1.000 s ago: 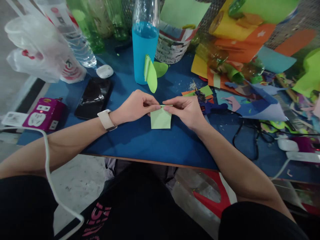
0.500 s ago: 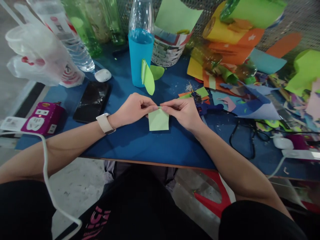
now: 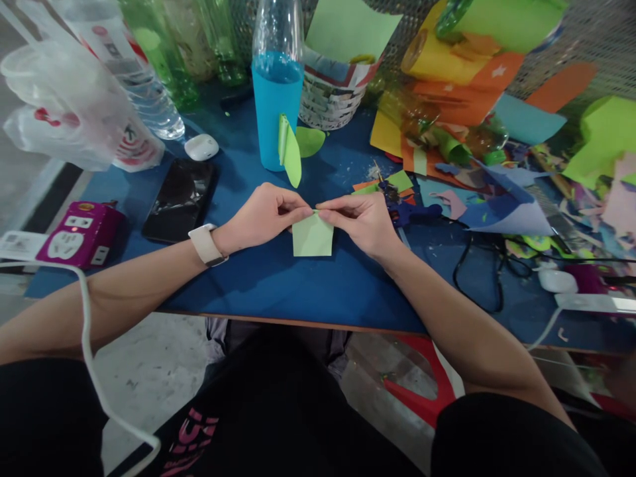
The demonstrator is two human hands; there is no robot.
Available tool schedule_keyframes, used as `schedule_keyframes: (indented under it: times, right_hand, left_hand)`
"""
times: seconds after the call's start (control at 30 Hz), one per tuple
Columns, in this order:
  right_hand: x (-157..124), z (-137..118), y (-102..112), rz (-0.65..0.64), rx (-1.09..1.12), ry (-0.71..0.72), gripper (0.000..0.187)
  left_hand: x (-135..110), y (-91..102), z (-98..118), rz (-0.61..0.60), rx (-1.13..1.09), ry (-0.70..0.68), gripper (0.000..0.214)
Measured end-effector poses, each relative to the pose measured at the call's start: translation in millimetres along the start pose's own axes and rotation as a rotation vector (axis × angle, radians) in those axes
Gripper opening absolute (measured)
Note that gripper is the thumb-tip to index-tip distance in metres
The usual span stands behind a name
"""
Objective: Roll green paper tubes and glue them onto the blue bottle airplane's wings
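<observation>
A small light green piece of paper [image 3: 313, 238] hangs between my hands over the blue table, its top edge pinched on both sides. My left hand [image 3: 268, 213] grips the top left part between thumb and fingers. On the other side, my right hand [image 3: 365, 224] pinches the top right part, its thumb close to the left one. The upper edge looks narrowly folded, though the fingertips hide most of it. Just beyond my hands stands a bottle with a blue lower part [image 3: 277, 106], and green leaf-shaped paper [image 3: 292, 159] sticks out from its front.
To the left lie a black phone [image 3: 179, 202], a white earbud case [image 3: 201, 147] and a purple power adapter [image 3: 82, 235]. A woven basket [image 3: 332, 93] stands at the back. Paper scraps [image 3: 501, 199], a blue glue gun [image 3: 415, 213] and a black cable [image 3: 460, 271] spread across the right.
Both hands keep their pinch at the paper's top edge, with hardly any finger movement. The whole view has shifted slightly.
</observation>
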State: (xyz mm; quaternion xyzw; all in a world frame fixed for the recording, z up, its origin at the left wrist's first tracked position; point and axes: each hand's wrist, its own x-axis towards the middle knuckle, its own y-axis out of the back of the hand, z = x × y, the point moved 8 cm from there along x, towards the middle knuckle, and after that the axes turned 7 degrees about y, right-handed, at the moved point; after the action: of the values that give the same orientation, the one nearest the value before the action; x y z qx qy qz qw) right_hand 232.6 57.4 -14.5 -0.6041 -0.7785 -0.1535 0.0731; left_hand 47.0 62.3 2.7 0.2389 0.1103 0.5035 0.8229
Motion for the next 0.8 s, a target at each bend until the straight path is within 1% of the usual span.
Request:
schedule_keyframes:
  times: [0.1,0.23,0.47,0.67,0.8]
  right_hand:
    - [-0.9,1.2,0.0,0.002,-0.002,-0.003,0.020]
    - [-1.9,4.6,0.5,0.003,-0.011,-0.023,0.024]
    - [-0.8,6.5,-2.1,-0.002,0.043,-0.016,0.022]
    - [-1.3,7.6,-2.1,0.009,0.041,-0.033,0.028]
    - [-2.0,5.4,-2.0,0.016,0.030,-0.021,0.028]
  left_hand:
    - [-0.2,1.0,0.3,0.013,0.013,-0.004,0.032]
    - [0.6,1.0,0.2,0.002,-0.010,-0.001,0.029]
    - [1.5,-1.4,-7.6,-0.030,-0.050,0.064,0.031]
    - [0.4,-1.4,-4.7,-0.033,-0.096,0.098,0.027]
    - [0.4,-2.6,-4.3,-0.041,-0.097,0.107,0.031]
